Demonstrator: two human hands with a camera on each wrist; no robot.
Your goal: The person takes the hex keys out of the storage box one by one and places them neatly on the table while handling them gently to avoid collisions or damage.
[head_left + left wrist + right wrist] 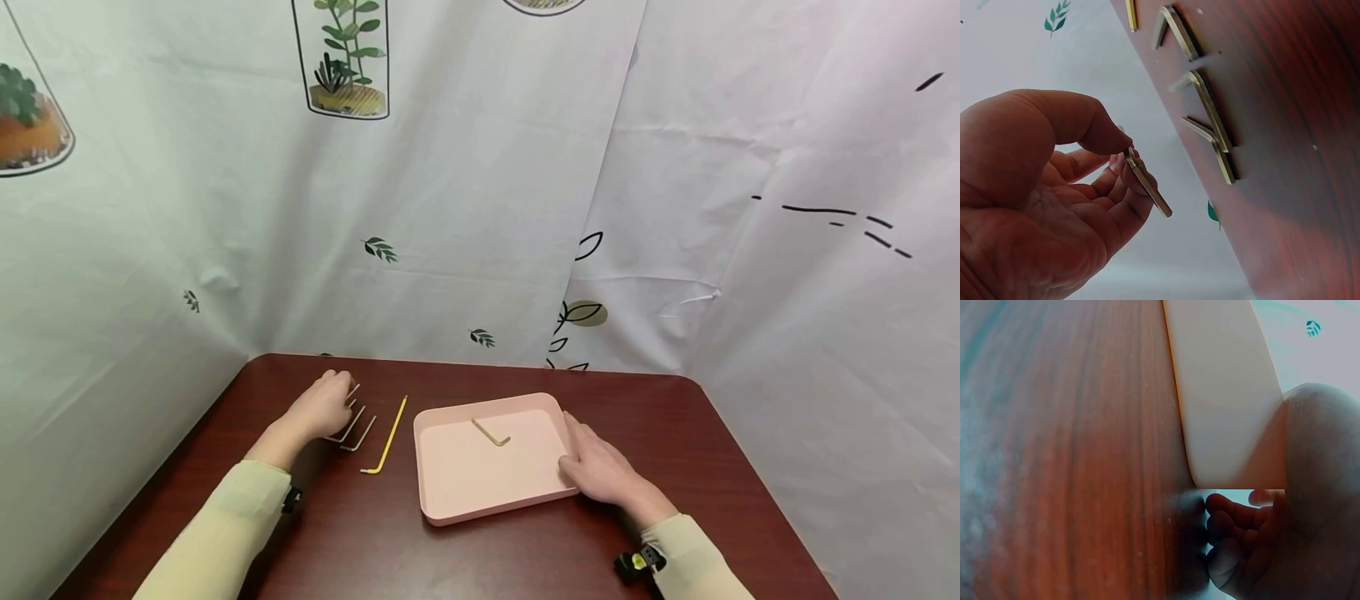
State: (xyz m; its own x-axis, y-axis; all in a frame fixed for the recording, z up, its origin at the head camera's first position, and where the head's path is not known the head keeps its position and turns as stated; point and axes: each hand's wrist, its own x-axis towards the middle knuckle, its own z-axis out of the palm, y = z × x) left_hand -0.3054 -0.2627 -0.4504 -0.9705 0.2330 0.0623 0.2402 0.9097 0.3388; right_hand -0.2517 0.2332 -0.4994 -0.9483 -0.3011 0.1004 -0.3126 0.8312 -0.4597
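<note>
At the left of the table in the head view, my left hand (321, 406) pinches an Allen key (1150, 189) between thumb and fingertips, its bent arm pointing down past the fingers in the left wrist view. Several metal Allen keys (1211, 109) lie on the table close by it. Just right of them is a yellow Allen key (390, 437). My right hand (602, 467) grips the right side of a pink tray (457, 498), thumb over the rim and fingers along the outside wall. One brass-coloured Allen key (491, 433) lies inside the tray.
The dark red wooden table (502, 558) has rounded back corners. White cloth (465, 183) printed with plants and leaves hangs behind it and along both sides.
</note>
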